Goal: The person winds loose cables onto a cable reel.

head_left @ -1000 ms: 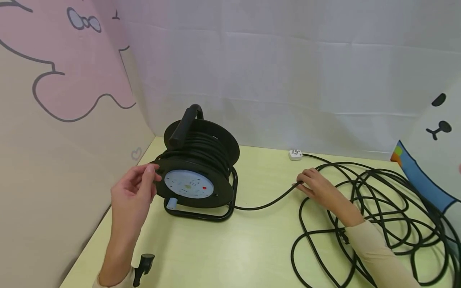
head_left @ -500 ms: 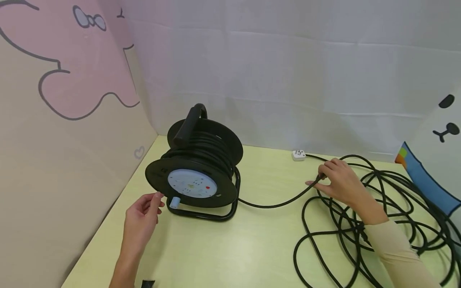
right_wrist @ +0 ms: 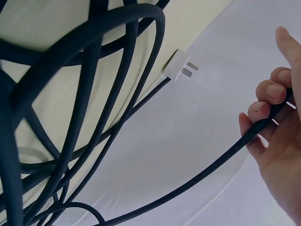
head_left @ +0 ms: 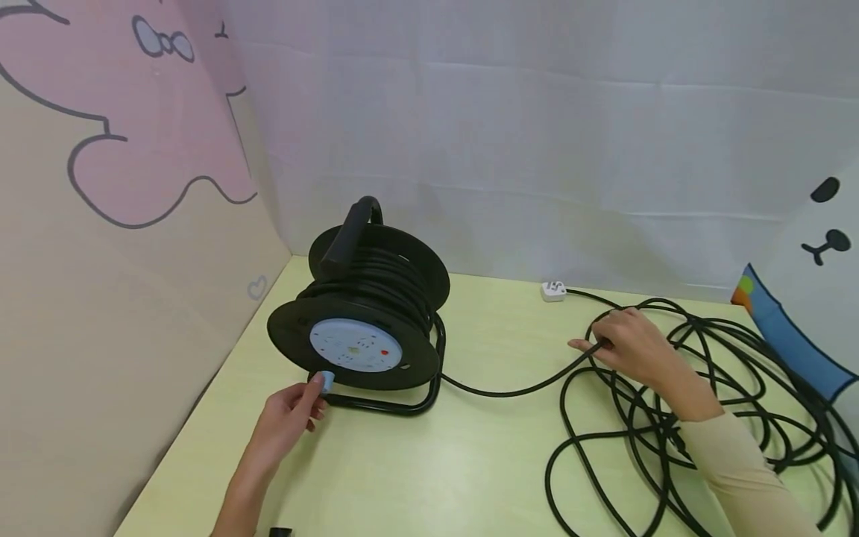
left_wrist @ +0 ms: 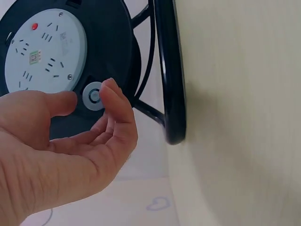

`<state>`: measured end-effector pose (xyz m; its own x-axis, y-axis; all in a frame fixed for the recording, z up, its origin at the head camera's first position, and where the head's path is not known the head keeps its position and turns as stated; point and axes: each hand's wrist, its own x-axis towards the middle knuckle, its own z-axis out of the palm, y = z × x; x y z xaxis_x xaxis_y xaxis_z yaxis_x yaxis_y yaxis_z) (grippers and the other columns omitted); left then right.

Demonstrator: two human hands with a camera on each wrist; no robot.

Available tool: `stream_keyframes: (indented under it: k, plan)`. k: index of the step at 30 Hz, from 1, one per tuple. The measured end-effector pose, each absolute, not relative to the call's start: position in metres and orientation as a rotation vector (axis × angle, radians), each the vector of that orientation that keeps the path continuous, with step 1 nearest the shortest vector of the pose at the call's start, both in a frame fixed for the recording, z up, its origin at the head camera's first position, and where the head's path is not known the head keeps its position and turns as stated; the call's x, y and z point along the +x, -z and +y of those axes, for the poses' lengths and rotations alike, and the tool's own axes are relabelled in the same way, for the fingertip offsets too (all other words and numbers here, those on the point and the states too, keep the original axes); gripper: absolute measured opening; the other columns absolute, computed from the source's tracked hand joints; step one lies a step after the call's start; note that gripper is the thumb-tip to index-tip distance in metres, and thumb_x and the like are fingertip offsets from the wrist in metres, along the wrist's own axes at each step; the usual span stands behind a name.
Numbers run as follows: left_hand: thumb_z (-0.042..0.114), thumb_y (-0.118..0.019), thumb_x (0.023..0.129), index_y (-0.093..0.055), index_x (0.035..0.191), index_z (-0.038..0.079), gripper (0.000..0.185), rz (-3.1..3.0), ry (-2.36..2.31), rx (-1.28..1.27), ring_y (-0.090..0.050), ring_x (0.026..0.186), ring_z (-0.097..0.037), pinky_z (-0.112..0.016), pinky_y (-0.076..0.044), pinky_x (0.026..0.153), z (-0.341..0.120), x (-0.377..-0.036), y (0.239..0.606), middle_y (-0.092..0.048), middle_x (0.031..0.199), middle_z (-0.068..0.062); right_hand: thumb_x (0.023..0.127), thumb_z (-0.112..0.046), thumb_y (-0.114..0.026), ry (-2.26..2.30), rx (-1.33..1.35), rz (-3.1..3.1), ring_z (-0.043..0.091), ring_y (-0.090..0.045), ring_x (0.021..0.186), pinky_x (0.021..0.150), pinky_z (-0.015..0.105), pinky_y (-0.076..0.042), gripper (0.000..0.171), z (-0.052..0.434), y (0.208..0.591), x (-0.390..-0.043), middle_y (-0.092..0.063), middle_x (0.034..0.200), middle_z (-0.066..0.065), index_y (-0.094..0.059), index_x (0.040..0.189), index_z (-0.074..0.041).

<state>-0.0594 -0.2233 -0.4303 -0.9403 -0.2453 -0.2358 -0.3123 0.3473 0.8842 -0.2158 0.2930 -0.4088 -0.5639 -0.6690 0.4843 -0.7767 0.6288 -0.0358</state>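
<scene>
A black cable reel stands upright at the left of the table, with a pale socket panel on its front. At its lower rim my left hand has curled fingers around the small light-blue winding knob. In the left wrist view the index finger meets the knob, while a narrow gap shows beside the thumb. Over on the right, my right hand grips the black power cable that runs to the reel. Its fingers wrap the cable in the right wrist view, thumb sticking out.
Loose cable loops lie tangled over the table's right side, under my right forearm. A white plug rests near the back edge. White sheeting backs the table, and a printed wall borders it on the left.
My left hand has come down from the reel's left rim to the winding knob. My right hand has moved to the right along with the cable, then stayed nearly in place.
</scene>
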Motion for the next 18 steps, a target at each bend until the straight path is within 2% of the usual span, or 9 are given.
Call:
stream_keyframes:
  k: [3,6,7,10,14,16,18]
  plan:
    - [0.038,-0.052,0.109,-0.068,0.104,-0.007,0.048,2.502,-1.707,-0.489,-0.062,0.076,-0.02,-0.025,-0.054,0.062,-0.221,-0.065,0.435,-0.066,0.084,-0.01,0.101,-0.058,-0.057,-0.349,1.151,-2.435,0.005,-0.03,0.056,0.063,0.035,-0.037,0.057,0.295,0.412,-0.213,-0.033,0.058,-0.018,-0.037,0.058,-0.025]
    - [0.036,-0.051,0.11,-0.068,0.106,-0.008,0.047,2.446,-1.76,-0.471,-0.062,0.076,-0.02,-0.024,-0.054,0.064,-0.22,-0.068,0.44,-0.066,0.085,-0.011,0.101,-0.06,-0.054,-0.347,1.151,-2.444,0.004,-0.03,0.058,0.064,0.034,-0.036,0.057,0.297,0.415,-0.21,-0.031,0.058,-0.02,-0.038,0.058,-0.026]
    - [0.036,-0.051,0.11,-0.068,0.107,-0.008,0.047,2.43,-1.768,-0.475,-0.062,0.077,-0.02,-0.024,-0.054,0.064,-0.22,-0.068,0.44,-0.066,0.086,-0.011,0.102,-0.064,-0.046,-0.349,1.151,-2.446,0.004,-0.03,0.059,0.064,0.035,-0.037,0.058,0.297,0.416,-0.209,-0.031,0.058,-0.02,-0.039,0.058,-0.027]
    - [0.034,-0.05,0.11,-0.067,0.108,-0.009,0.047,2.396,-1.793,-0.493,-0.063,0.077,-0.02,-0.023,-0.055,0.065,-0.222,-0.069,0.441,-0.066,0.087,-0.01,0.102,-0.064,-0.044,-0.348,1.147,-2.438,0.003,-0.028,0.058,0.064,0.035,-0.037,0.059,0.298,0.417,-0.209,-0.029,0.058,-0.021,-0.038,0.057,-0.027]
    - [0.035,-0.05,0.11,-0.066,0.11,-0.01,0.048,2.393,-1.809,-0.512,-0.063,0.076,-0.02,-0.023,-0.055,0.064,-0.229,-0.071,0.438,-0.066,0.088,-0.01,0.103,-0.058,-0.052,-0.37,1.152,-2.432,0.003,-0.024,0.058,0.063,0.032,-0.034,0.058,0.3,0.418,-0.208,-0.026,0.057,-0.02,-0.037,0.057,-0.026]
    - [0.035,-0.05,0.11,-0.065,0.111,-0.011,0.048,2.39,-1.823,-0.519,-0.062,0.075,-0.019,-0.023,-0.055,0.065,-0.233,-0.071,0.437,-0.066,0.088,-0.009,0.105,-0.046,-0.055,-0.364,1.162,-2.427,0.002,-0.022,0.058,0.062,0.031,-0.032,0.055,0.302,0.42,-0.207,-0.027,0.057,-0.019,-0.038,0.058,-0.025]
    - [0.036,-0.051,0.11,-0.065,0.111,-0.011,0.049,2.399,-1.83,-0.529,-0.062,0.075,-0.018,-0.022,-0.055,0.065,-0.238,-0.071,0.434,-0.066,0.088,-0.008,0.103,-0.04,-0.061,-0.363,1.166,-2.434,0.002,-0.021,0.058,0.062,0.031,-0.03,0.053,0.303,0.421,-0.207,-0.026,0.058,-0.019,-0.038,0.058,-0.025]
